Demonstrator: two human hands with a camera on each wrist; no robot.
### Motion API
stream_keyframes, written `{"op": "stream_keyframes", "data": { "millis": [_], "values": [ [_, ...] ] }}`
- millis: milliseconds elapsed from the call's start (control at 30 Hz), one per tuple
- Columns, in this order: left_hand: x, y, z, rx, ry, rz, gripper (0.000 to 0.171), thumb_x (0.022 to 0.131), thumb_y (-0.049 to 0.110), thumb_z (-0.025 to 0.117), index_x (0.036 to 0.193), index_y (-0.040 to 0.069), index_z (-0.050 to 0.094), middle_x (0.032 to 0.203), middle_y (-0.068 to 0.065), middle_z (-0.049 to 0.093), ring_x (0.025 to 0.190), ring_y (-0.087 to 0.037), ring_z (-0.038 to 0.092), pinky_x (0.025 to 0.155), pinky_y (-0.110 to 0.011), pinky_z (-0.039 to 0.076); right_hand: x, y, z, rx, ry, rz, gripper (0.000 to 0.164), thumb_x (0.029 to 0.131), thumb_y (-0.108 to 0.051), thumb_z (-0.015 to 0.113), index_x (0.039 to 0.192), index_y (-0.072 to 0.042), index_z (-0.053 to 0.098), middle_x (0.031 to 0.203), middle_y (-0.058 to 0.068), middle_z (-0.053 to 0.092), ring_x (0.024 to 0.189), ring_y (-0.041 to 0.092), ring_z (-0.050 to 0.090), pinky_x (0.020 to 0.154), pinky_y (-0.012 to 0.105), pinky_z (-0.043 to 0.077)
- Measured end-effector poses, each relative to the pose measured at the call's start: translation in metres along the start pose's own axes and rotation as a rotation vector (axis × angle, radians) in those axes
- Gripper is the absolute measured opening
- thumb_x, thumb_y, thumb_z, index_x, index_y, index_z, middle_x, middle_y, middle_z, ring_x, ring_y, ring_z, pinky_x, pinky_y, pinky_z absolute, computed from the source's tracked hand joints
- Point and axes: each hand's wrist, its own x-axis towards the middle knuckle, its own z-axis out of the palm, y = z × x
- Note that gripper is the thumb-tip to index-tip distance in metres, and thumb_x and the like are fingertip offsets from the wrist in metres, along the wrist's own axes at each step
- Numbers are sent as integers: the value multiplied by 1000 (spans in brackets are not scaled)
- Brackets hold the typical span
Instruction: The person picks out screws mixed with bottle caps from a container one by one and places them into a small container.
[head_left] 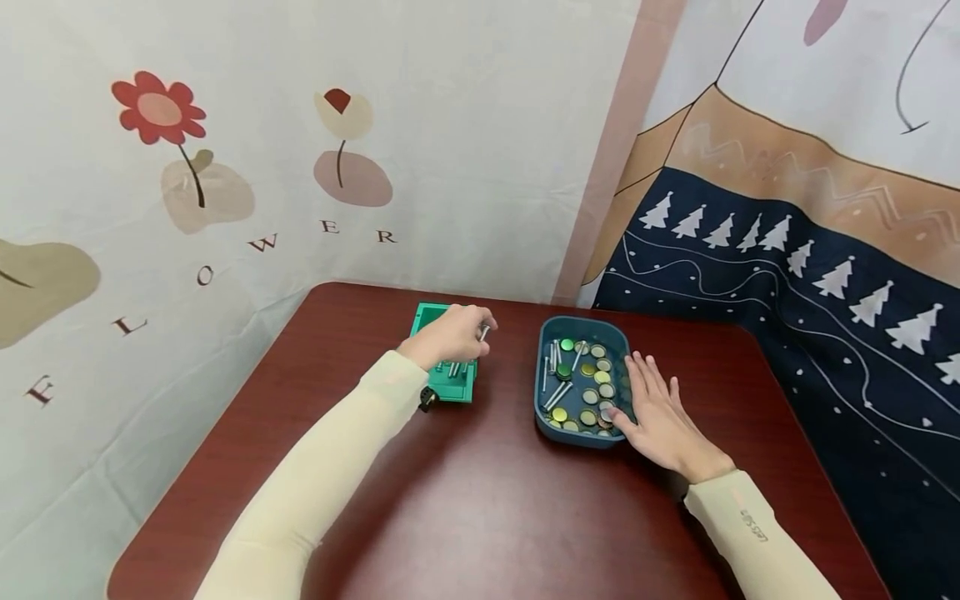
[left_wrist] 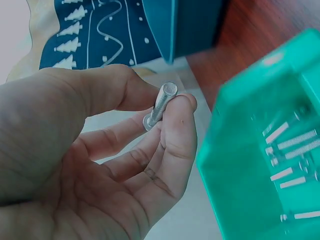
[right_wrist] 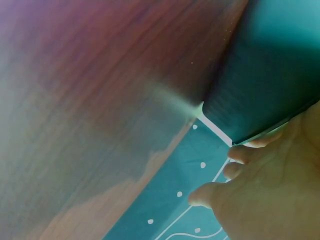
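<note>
My left hand (head_left: 450,335) is above the green box (head_left: 452,395) and pinches a silver bolt (left_wrist: 161,106) between thumb and fingers. In the left wrist view the bolt's threaded end faces the camera. Several more bolts (left_wrist: 300,142) lie inside the green box. To the right stands a dark blue bin (head_left: 542,367) with round caps (head_left: 590,397) in green, yellow and silver, and several bolts (head_left: 558,395). My right hand (head_left: 666,421) rests on the bin's right rim with fingers straight and thumb over the edge. The right wrist view shows the bin's outer wall (right_wrist: 265,75).
Both containers stand on a reddish-brown table (head_left: 480,517), apart from each other. Behind it hangs a pale cloth (head_left: 480,125) with printed flowers. A navy cloth (head_left: 750,275) with white trees hangs at the right. A small dark object (head_left: 427,398) shows at the left wrist.
</note>
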Motion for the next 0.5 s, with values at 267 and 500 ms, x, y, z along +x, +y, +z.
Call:
{"op": "stream_keyframes", "data": {
  "millis": [267, 500],
  "values": [
    [-6, -29, -11, -5, 14, -64, 46, 114, 14, 71, 159, 6, 65, 87, -4, 66, 79, -16, 55, 81, -36, 51, 0, -4, 3, 1, 1, 5, 99, 117, -52, 63, 185, 0, 13, 195, 27, 10, 181, 56, 5, 136, 91, 7],
    [-6, -46, -13, -9, 19, -91, 46, 114, 14, 73, 158, 4, 66, 96, -8, 71, 88, -21, 63, 81, -35, 54, -2, -1, 2, 9, 5, 11, 101, 117, -53, 63, 186, 0, 11, 195, 27, 9, 182, 55, 3, 137, 91, 6]
  ]
}}
